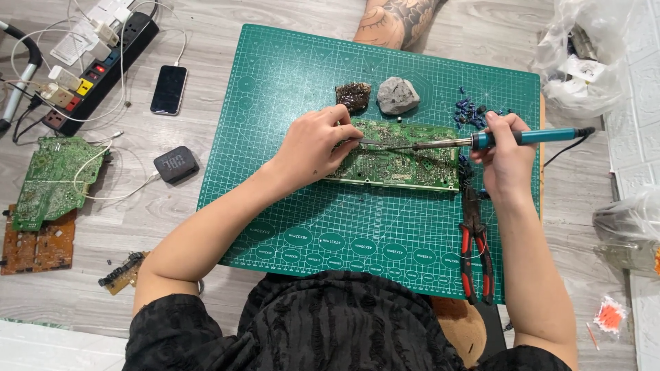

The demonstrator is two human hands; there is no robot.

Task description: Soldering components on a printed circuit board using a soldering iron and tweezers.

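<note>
Gripping a teal-handled soldering iron [481,141] in the right hand [505,154], tip on the green printed circuit board [399,161] lying on the green gridded cutting mat [309,227]; left hand [316,148] pinching slim metal tweezers [364,142]. Risk, likely: hot tip close to left fingertips. Red-handled pliers [476,251] by the right wrist; grey stone-like lump [399,95] beyond.
</note>
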